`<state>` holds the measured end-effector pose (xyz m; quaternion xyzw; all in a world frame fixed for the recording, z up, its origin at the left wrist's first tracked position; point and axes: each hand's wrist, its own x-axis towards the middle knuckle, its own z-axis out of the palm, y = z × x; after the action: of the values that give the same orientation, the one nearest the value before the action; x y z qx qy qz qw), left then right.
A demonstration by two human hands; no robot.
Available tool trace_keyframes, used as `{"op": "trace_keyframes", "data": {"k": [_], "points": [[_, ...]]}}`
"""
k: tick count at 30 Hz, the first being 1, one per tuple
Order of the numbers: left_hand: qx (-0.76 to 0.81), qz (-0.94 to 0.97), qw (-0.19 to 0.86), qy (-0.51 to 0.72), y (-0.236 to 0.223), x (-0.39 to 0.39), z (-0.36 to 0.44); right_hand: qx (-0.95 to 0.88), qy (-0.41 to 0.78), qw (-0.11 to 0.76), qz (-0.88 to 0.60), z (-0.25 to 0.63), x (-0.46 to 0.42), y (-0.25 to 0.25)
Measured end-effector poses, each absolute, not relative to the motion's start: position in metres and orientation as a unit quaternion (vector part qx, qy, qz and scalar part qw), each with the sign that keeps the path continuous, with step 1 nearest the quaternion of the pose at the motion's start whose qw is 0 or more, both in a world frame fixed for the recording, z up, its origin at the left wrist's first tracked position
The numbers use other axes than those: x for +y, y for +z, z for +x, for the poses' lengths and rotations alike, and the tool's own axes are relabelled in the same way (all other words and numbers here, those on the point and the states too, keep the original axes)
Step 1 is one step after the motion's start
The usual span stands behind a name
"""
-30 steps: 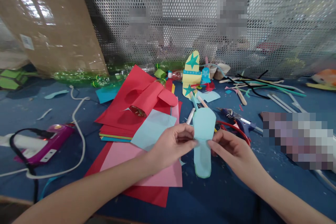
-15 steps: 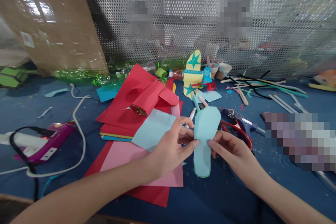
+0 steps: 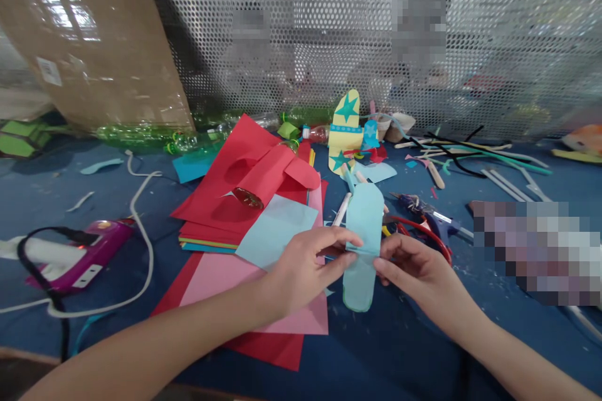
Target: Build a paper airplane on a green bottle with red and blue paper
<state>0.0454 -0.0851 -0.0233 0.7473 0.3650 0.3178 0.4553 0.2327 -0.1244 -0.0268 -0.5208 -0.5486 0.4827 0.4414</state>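
Between my hands is a light blue paper cutout (image 3: 364, 216), long with rounded ends and a crease across its middle. My left hand (image 3: 313, 260) pinches its left edge at the crease between thumb and fingers. On the opposite edge, my right hand (image 3: 407, 266) grips it with thumb and fingertips. Behind the cutout lie red-handled scissors (image 3: 442, 249), partly hidden, and a blue glue gun (image 3: 435, 216). To the left, a red paper-wrapped bottle (image 3: 266, 175) with side flaps rests on stacked red sheets (image 3: 211, 200). A light blue sheet (image 3: 279, 229) overlaps that stack.
A purple power strip (image 3: 101, 254) with a white cable sits at left. Green plastic bottles (image 3: 136, 136) line the perforated metal panel (image 3: 329, 25). A yellow paper piece with stars (image 3: 345, 138) lies at the back, beside scattered pipe cleaners (image 3: 475, 150). Pink paper (image 3: 226, 288) lies in front.
The light blue cutout's upper part has turned, now looking narrower and straighter. My left fingers have shifted onto its front at the crease; my right hand stays nearly still.
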Motion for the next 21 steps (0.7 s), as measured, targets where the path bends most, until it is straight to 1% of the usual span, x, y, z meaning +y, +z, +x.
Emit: {"op": "trace_keyframes", "data": {"k": [2,4,5,7,8,10,11,12,14,17,21], "points": [[0.365,0.747,0.454,0.321,-0.023,-0.084,0.045,-0.576,0.452,0.427,-0.530,0.237,-0.123,-0.024],[0.370,0.740,0.458,0.326,-0.023,-0.083,0.045,-0.605,0.379,0.407,-0.570,0.247,-0.120,-0.017],[0.374,0.733,0.462,0.330,-0.024,-0.082,0.045,-0.614,0.318,0.393,-0.606,0.255,-0.118,-0.013],[0.379,0.720,0.472,0.340,-0.026,-0.079,0.045,-0.616,0.140,0.345,-0.694,0.273,-0.113,-0.003],[0.380,0.714,0.476,0.344,-0.027,-0.078,0.045,-0.604,0.063,0.294,-0.738,0.283,-0.110,0.002],[0.383,0.706,0.483,0.349,-0.028,-0.076,0.044,-0.584,-0.015,0.132,-0.801,0.300,-0.104,0.006],[0.383,0.703,0.486,0.351,-0.028,-0.075,0.044,-0.584,-0.024,0.061,-0.809,0.307,-0.102,0.006],[0.382,0.701,0.488,0.353,-0.028,-0.074,0.044,-0.590,-0.014,0.007,-0.807,0.311,-0.100,0.005],[0.381,0.697,0.491,0.357,-0.027,-0.073,0.043,-0.598,0.005,-0.035,-0.801,0.315,-0.098,-0.001],[0.373,0.695,0.494,0.367,-0.025,-0.072,0.043,-0.597,0.018,-0.033,-0.802,0.314,-0.095,-0.008],[0.364,0.689,0.499,0.380,-0.026,-0.070,0.042,-0.589,0.041,-0.017,-0.807,0.311,-0.092,-0.004]]}}
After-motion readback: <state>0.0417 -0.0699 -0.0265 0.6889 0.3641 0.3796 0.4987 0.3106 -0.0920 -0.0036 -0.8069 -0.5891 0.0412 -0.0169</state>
